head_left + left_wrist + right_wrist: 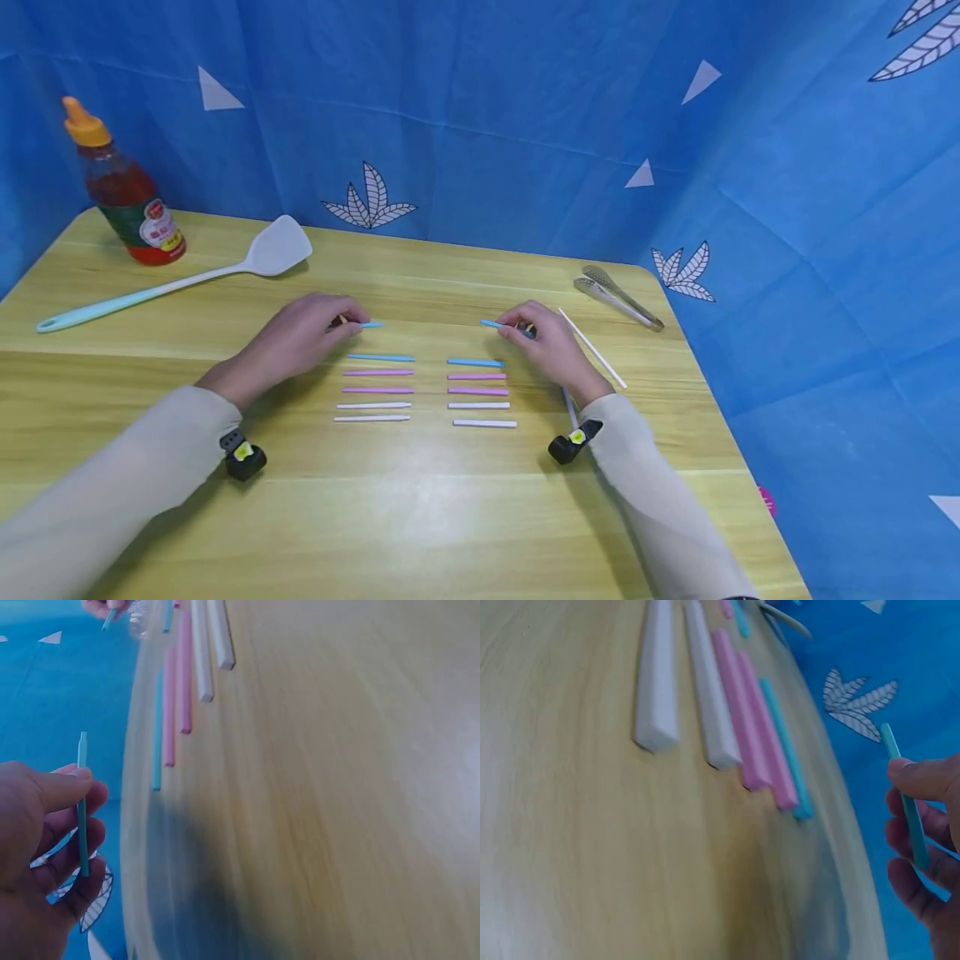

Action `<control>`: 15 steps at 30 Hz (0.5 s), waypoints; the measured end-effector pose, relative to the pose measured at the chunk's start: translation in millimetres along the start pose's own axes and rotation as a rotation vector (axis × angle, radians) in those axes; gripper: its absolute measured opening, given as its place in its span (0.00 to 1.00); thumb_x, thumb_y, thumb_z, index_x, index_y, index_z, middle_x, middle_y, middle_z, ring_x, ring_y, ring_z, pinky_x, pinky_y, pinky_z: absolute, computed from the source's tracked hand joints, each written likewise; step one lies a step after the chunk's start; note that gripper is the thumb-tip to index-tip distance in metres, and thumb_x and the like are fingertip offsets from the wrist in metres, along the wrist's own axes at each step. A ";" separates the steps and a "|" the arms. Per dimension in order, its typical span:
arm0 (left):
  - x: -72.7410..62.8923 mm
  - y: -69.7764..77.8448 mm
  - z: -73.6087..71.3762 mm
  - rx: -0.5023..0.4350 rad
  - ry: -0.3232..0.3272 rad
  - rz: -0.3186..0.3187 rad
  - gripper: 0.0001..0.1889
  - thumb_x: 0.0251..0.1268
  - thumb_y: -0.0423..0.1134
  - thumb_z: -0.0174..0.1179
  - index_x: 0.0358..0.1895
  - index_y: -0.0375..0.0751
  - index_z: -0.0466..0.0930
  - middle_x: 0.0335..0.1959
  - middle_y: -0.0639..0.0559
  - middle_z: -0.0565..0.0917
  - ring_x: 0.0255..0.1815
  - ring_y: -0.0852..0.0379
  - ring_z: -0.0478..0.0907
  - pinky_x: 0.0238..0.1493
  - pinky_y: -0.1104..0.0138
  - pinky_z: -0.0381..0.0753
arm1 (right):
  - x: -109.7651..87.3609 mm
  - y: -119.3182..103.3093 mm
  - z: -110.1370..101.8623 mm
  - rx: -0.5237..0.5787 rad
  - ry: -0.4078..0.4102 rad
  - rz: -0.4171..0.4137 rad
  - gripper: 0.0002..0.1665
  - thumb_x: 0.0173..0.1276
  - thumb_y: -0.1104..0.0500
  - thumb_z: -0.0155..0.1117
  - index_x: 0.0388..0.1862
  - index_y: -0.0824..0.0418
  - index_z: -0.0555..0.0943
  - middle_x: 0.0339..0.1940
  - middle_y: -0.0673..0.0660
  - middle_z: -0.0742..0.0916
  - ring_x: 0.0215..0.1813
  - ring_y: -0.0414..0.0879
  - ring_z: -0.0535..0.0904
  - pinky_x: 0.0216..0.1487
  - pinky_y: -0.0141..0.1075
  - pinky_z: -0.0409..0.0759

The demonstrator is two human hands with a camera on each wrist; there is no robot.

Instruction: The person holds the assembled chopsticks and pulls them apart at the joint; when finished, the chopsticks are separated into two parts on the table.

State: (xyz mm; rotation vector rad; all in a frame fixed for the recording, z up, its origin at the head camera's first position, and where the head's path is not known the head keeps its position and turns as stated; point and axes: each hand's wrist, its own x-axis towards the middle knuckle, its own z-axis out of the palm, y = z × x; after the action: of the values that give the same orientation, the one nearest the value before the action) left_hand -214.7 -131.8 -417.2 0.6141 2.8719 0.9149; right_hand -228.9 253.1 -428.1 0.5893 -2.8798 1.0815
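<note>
My left hand (303, 335) pinches a thin blue stick (82, 802) with a narrower tip, thumb on one side and fingers on the other. A second blue stick (911, 814) is held between the thumb and fingers of my right hand (553, 343). Both hands are beyond the far ends of two columns of sticks on the wooden table. In the left column lie a blue stick (381, 357), two pink ones (378, 390) and two white ones (372, 418). The right column repeats this: a blue stick (476, 362), two pink (477, 391), two white (484, 423).
A long white stick (592, 348) lies right of my right hand; another (570, 408) is partly hidden by that wrist. Metal tongs (618, 297) rest at the back right. A white spatula (277, 247) and a sauce bottle (135, 196) are at the back left. Blue cloth (510, 125) hangs behind.
</note>
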 end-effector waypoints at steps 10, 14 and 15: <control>22.6 7.4 23.0 0.024 -0.081 0.043 0.04 0.81 0.36 0.65 0.51 0.44 0.88 0.46 0.48 0.88 0.50 0.49 0.81 0.59 0.50 0.81 | 12.7 -7.7 27.4 -0.020 -0.113 -0.008 0.07 0.79 0.54 0.72 0.50 0.54 0.90 0.46 0.52 0.89 0.47 0.46 0.82 0.53 0.43 0.81; 27.9 7.6 28.8 0.044 -0.104 0.048 0.03 0.80 0.37 0.66 0.49 0.45 0.88 0.45 0.50 0.88 0.49 0.49 0.80 0.58 0.50 0.81 | 15.2 -7.9 31.9 -0.058 -0.151 -0.018 0.07 0.79 0.54 0.72 0.49 0.53 0.91 0.44 0.51 0.88 0.43 0.44 0.80 0.49 0.40 0.79; 28.8 7.6 30.0 0.048 -0.107 0.048 0.03 0.80 0.37 0.67 0.49 0.45 0.88 0.45 0.50 0.88 0.50 0.49 0.80 0.59 0.50 0.80 | 15.5 -8.0 32.6 -0.067 -0.160 -0.020 0.07 0.79 0.54 0.72 0.49 0.53 0.91 0.44 0.51 0.88 0.43 0.44 0.79 0.48 0.39 0.78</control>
State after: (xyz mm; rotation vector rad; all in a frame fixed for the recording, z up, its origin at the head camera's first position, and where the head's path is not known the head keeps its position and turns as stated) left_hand -233.0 -98.5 -435.8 0.7162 2.8028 0.7955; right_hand -236.5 221.5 -445.7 0.7312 -3.0241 0.9732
